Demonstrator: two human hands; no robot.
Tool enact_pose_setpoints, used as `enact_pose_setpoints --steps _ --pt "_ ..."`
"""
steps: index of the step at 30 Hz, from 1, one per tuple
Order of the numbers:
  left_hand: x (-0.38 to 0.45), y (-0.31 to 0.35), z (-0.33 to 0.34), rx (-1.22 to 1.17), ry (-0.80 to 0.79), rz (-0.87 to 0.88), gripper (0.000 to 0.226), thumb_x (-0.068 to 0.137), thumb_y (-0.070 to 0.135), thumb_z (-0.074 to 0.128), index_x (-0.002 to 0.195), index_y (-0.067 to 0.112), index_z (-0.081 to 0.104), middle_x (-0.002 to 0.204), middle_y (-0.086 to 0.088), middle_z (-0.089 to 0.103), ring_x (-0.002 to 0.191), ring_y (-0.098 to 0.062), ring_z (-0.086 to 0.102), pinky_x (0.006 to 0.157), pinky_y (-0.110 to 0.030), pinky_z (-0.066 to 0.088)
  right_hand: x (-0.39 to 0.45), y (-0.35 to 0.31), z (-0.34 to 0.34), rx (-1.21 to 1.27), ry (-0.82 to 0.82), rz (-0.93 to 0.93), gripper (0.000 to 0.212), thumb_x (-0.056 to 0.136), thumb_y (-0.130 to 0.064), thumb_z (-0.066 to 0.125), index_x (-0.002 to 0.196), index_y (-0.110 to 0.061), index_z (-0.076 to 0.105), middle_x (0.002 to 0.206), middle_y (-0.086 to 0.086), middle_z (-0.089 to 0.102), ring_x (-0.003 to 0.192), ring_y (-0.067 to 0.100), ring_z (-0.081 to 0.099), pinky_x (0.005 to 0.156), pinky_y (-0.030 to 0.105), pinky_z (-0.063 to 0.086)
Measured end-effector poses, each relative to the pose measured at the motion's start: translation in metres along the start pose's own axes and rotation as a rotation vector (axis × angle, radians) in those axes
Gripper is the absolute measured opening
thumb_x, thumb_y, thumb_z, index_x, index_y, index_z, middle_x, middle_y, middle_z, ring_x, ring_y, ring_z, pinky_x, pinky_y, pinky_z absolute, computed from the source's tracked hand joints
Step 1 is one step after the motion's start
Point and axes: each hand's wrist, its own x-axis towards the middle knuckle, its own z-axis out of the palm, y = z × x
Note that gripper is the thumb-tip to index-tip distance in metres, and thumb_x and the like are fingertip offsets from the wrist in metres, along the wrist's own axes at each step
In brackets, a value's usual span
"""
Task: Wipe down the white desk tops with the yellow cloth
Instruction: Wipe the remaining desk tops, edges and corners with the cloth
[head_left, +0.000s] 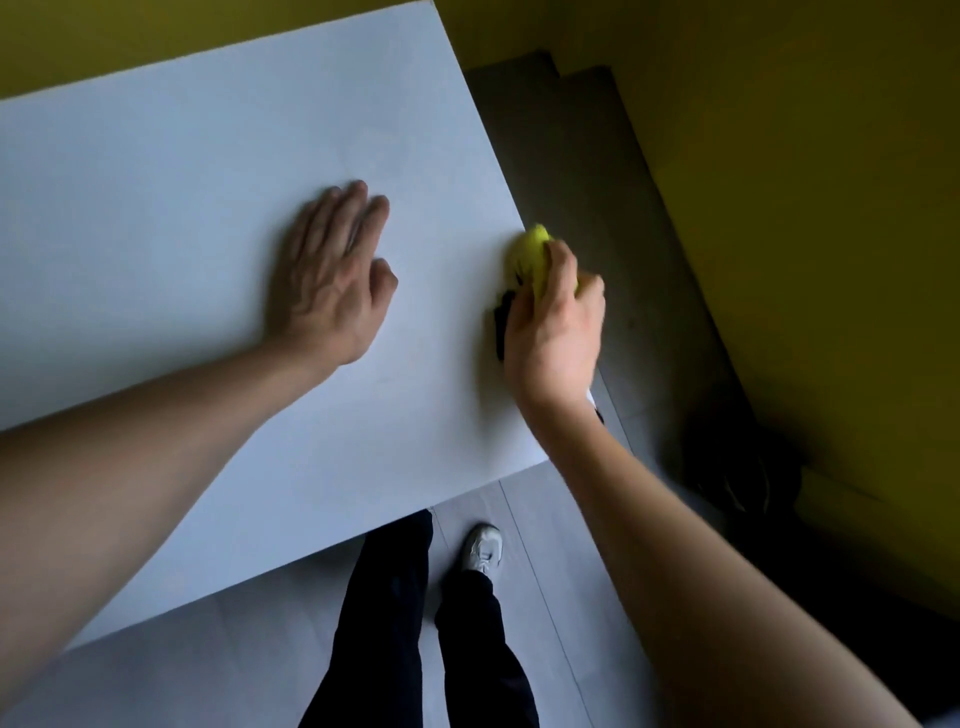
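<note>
While the white bench (208, 208) is seen from the head view, the yellow cloth (531, 254) is held bunched up in the right hand (550, 322), with the fingers curled round it, at the bench edge. Well to its left, the left hand (327, 280) is laid flat with straight fingers. The cloth looks soft and light, so it is likely best gripped in a bunch and pressed down.

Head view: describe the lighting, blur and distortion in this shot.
Head view: dim, soft light; the white desk top reads bluish-grey, and the corner by the yellow wall falls into deep shadow. The right hand gripping the yellow cloth is slightly motion-blurred. Wide-angle stretch enlarges both forearms.
</note>
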Motion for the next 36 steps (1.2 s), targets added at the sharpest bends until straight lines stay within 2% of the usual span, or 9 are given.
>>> enact_pose_setpoints --steps 4,8,13,16,20,25,28,32,36 --pt "-0.016 0.017 -0.007 -0.001 0.004 -0.046 0.053 0.103 0.023 0.037 0.153 0.006 0.044 0.161 -0.022 0.041 0.148 -0.04 0.039 0.125 -0.051 0.026 0.055 -0.028 0.024 -0.014 -0.059 -0.032 0.055 0.092 -0.021 0.054 0.146 -0.019 0.044 0.114 0.019 0.05 0.103 0.039 0.052 0.085 0.046 0.049" --pt "-0.063 0.048 -0.01 -0.025 -0.067 -0.016 0.061 0.101 0.029 0.038 0.159 0.01 0.037 0.167 -0.017 0.032 0.154 -0.038 0.03 0.128 -0.051 0.02 0.073 -0.03 0.028 0.023 -0.094 -0.069 0.054 0.094 -0.021 0.054 0.147 -0.019 0.043 0.116 0.017 0.051 0.105 0.037 0.054 0.085 0.043 0.05" --pt "-0.07 0.049 -0.007 -0.001 -0.06 -0.033 0.062 0.103 0.031 0.036 0.162 0.014 0.033 0.17 -0.011 0.028 0.157 -0.035 0.024 0.129 -0.05 0.016 -0.004 0.014 -0.011 0.062 -0.069 -0.065 0.055 0.092 -0.02 0.056 0.145 -0.022 0.043 0.113 0.015 0.049 0.1 0.035 0.054 0.076 0.04 0.051" --pt "-0.073 0.05 -0.004 -0.009 -0.075 -0.04 0.062 0.103 0.032 0.035 0.163 0.014 0.031 0.171 -0.01 0.026 0.158 -0.034 0.022 0.13 -0.05 0.013 -0.067 0.05 -0.049 0.059 -0.087 -0.021 0.055 0.093 -0.018 0.056 0.146 -0.024 0.043 0.112 0.01 0.047 0.097 0.032 0.053 0.076 0.037 0.05" --pt "-0.073 0.05 -0.004 -0.002 -0.065 -0.041 0.062 0.103 0.032 0.034 0.163 0.014 0.03 0.171 -0.01 0.026 0.158 -0.034 0.022 0.13 -0.05 0.013 -0.1 0.065 -0.058 -0.023 -0.046 0.02 0.056 0.094 -0.013 0.055 0.147 -0.023 0.041 0.109 0.011 0.047 0.095 0.031 0.05 0.078 0.042 0.051" --pt "-0.073 0.051 -0.001 0.002 -0.049 -0.035 0.061 0.104 0.031 0.035 0.163 0.013 0.032 0.171 -0.011 0.027 0.158 -0.035 0.024 0.129 -0.052 0.016 -0.061 0.041 -0.036 -0.044 -0.039 -0.011 0.059 0.088 -0.02 0.046 0.147 -0.021 0.04 0.105 0.017 0.047 0.091 0.035 0.048 0.077 0.045 0.049" --pt "-0.073 0.052 -0.003 -0.004 -0.047 -0.039 0.062 0.103 0.032 0.036 0.162 0.013 0.032 0.17 -0.01 0.028 0.158 -0.034 0.024 0.129 -0.052 0.017 -0.008 0.011 -0.011 -0.05 -0.058 -0.015 0.058 0.09 -0.017 0.053 0.147 -0.02 0.041 0.109 0.019 0.047 0.097 0.038 0.049 0.079 0.046 0.047" --pt "-0.071 0.052 -0.005 0.018 -0.062 -0.044 0.063 0.103 0.032 0.036 0.163 0.015 0.031 0.171 -0.008 0.026 0.158 -0.032 0.023 0.129 -0.05 0.017 0.063 -0.031 0.025 -0.042 -0.095 -0.037 0.054 0.094 -0.021 0.053 0.146 -0.02 0.039 0.116 0.018 0.047 0.103 0.037 0.051 0.081 0.048 0.05" --pt "-0.069 0.05 -0.007 0.01 -0.065 -0.037 0.063 0.101 0.033 0.038 0.162 0.015 0.035 0.17 -0.008 0.029 0.157 -0.032 0.027 0.128 -0.05 0.02 0.085 -0.041 0.032 -0.005 -0.136 -0.058 0.055 0.094 -0.02 0.054 0.147 -0.02 0.039 0.119 0.018 0.048 0.107 0.038 0.051 0.086 0.045 0.048"
